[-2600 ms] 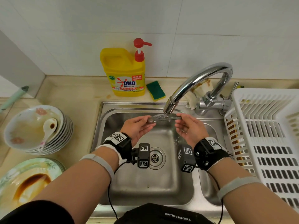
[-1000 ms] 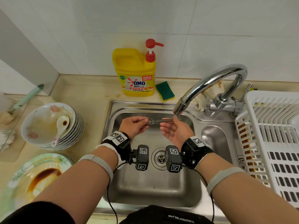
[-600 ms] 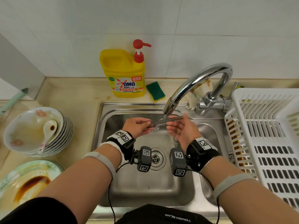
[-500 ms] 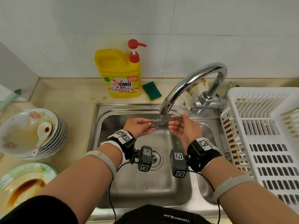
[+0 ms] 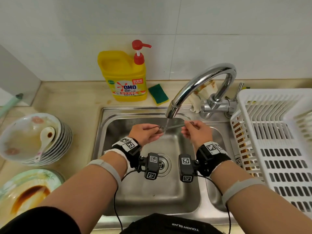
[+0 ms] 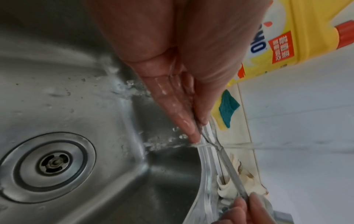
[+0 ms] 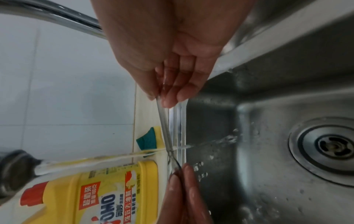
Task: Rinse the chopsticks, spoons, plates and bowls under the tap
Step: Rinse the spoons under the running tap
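A metal spoon is held level over the sink, under the running tap. My left hand pinches its bowl end and my right hand pinches the handle's end. The thin stream hits the spoon near its neck. In the left wrist view the wet fingers grip the bowl, and the handle runs to the other hand. The right wrist view shows the handle between thumb and fingers. On the left counter are stacked dirty bowls with a white ceramic spoon, and a sauce-stained plate.
A yellow detergent bottle and a green sponge stand behind the sink. A crumpled cloth lies by the tap's base. A white slatted drying basket fills the right side, with brown sticks showing through its wall.
Both hands kept hold of the spoon. My right hand has drawn back to the handle's end, so the hands are further apart. The spoon's neck now sits in the stream.
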The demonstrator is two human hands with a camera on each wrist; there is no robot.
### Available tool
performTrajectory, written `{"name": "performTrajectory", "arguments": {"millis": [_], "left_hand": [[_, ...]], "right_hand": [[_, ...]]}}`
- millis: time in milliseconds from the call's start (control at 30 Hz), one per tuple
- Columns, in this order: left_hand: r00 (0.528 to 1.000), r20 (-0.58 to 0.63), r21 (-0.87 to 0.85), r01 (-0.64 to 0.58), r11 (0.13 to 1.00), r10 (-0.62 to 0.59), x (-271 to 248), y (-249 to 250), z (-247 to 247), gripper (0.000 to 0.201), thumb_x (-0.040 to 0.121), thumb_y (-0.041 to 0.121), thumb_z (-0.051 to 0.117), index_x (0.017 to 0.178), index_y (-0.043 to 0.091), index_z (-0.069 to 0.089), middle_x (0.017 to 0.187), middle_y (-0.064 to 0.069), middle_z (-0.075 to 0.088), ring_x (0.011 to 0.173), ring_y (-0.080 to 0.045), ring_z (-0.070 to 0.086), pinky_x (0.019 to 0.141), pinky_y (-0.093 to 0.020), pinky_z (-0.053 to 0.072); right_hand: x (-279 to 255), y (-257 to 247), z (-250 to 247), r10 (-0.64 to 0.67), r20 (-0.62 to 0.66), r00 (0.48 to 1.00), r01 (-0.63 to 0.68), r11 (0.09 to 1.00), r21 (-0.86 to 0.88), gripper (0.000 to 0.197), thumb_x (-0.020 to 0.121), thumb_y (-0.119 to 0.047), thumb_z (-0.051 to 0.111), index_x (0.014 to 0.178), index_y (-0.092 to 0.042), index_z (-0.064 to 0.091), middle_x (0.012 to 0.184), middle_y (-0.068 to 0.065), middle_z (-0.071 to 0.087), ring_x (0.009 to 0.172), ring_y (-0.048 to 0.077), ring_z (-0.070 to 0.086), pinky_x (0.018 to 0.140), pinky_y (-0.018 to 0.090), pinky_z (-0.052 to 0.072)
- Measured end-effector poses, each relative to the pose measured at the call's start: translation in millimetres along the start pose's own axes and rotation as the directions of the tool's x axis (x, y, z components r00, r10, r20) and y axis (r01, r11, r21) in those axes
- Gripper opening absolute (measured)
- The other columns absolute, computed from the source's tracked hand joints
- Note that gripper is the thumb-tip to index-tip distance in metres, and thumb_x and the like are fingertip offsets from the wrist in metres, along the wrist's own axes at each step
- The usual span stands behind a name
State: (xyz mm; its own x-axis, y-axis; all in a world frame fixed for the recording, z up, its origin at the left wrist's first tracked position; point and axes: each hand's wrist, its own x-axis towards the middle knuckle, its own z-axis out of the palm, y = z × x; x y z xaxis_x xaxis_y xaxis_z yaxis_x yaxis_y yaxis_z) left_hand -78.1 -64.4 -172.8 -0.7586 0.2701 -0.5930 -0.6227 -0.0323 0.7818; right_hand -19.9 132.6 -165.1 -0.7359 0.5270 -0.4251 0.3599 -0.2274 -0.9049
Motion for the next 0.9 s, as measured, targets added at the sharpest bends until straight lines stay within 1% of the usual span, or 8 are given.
{"name": "performTrajectory", "arguments": {"millis": [100,200,300,400,567,733,800,900], "left_hand": [[0.996,-0.079,-0.001,-0.033,0.999,0.033,-4.9,5.2,-15.5,0.016,0.096,0.006,0.066,0.111,0.001,0.071,0.096,-0.012,0.078,0.083,-0.020,0.077,0.068,-0.023,0.061],[0.987,-0.146,-0.048,-0.068,0.997,0.060,-10.1,9.3,-30.1,0.013,0.098,0.012,0.066,0.107,0.004,0.070,0.088,-0.006,0.079,0.076,-0.017,0.077,0.065,-0.023,0.060],[0.973,-0.204,-0.077,-0.123,0.989,0.105,-13.7,9.2,-42.0,0.010,0.098,0.012,0.065,0.101,0.005,0.070,0.087,-0.007,0.078,0.077,-0.016,0.076,0.065,-0.022,0.060],[0.961,-0.241,-0.110,-0.162,0.981,0.132,-15.1,6.4,-49.0,0.011,0.099,0.010,0.063,0.100,0.002,0.070,0.087,-0.012,0.076,0.076,-0.016,0.076,0.068,-0.022,0.061],[0.966,-0.218,-0.164,-0.178,0.970,0.140,-17.7,6.4,-44.6,0.017,0.102,0.002,0.056,0.115,0.009,0.064,0.092,-0.016,0.076,0.086,-0.023,0.076,0.072,-0.025,0.062],[0.978,-0.128,-0.225,-0.190,0.956,0.164,-24.3,8.1,-27.0,0.023,0.098,0.006,0.064,0.120,0.000,0.064,0.102,-0.019,0.072,0.101,-0.027,0.072,0.090,-0.031,0.059],[0.978,-0.103,-0.207,-0.199,0.958,0.181,-27.4,7.6,-22.3,0.025,0.099,0.009,0.063,0.120,-0.004,0.064,0.104,-0.020,0.072,0.104,-0.028,0.071,0.096,-0.033,0.057],[0.974,-0.086,-0.088,-0.218,0.972,0.211,-33.0,6.5,-17.6,0.019,0.100,-0.001,0.057,0.115,-0.003,0.067,0.113,-0.025,0.071,0.107,-0.033,0.071,0.092,-0.033,0.060]], "right_hand": [[-1.2,4.3,14.6,0.045,0.081,0.996,-0.047,0.999,0.015,0.009,0.092,-0.007,0.073,0.089,-0.004,0.066,0.066,0.007,0.071,0.057,0.014,0.065,0.057,0.024,0.057],[-3.9,8.4,30.4,0.056,0.146,0.988,-0.057,0.998,0.002,0.010,0.092,-0.008,0.073,0.091,0.000,0.067,0.067,0.009,0.071,0.056,0.015,0.064,0.055,0.024,0.055],[-9.2,10.7,44.5,0.047,0.222,0.974,-0.043,0.999,-0.025,0.009,0.098,-0.008,0.065,0.092,-0.002,0.069,0.070,0.009,0.073,0.057,0.014,0.065,0.056,0.022,0.056],[-12.8,9.4,50.9,0.062,0.272,0.960,-0.055,0.998,-0.033,0.019,0.104,-0.012,0.055,0.096,-0.006,0.071,0.075,0.010,0.075,0.061,0.014,0.069,0.059,0.023,0.057],[-17.8,4.9,42.0,0.059,0.283,0.957,-0.064,0.998,0.009,0.024,0.106,-0.012,0.051,0.101,-0.007,0.073,0.080,0.011,0.075,0.062,0.012,0.069,0.061,0.022,0.057],[-26.5,0.5,21.3,0.071,0.289,0.955,-0.052,0.996,-0.074,0.028,0.105,-0.005,0.050,0.099,-0.012,0.076,0.090,0.011,0.075,0.074,0.015,0.067,0.066,0.025,0.056],[-30.7,-1.6,14.6,0.095,0.291,0.952,-0.054,0.988,-0.146,0.030,0.101,0.002,0.051,0.098,-0.014,0.076,0.091,0.012,0.073,0.074,0.018,0.065,0.062,0.026,0.055],[-38.2,-2.9,5.0,0.102,0.305,0.947,-0.006,0.954,-0.299,0.029,0.096,0.006,0.055,0.095,-0.016,0.074,0.086,0.010,0.070,0.070,0.018,0.063,0.052,0.024,0.051]]}}
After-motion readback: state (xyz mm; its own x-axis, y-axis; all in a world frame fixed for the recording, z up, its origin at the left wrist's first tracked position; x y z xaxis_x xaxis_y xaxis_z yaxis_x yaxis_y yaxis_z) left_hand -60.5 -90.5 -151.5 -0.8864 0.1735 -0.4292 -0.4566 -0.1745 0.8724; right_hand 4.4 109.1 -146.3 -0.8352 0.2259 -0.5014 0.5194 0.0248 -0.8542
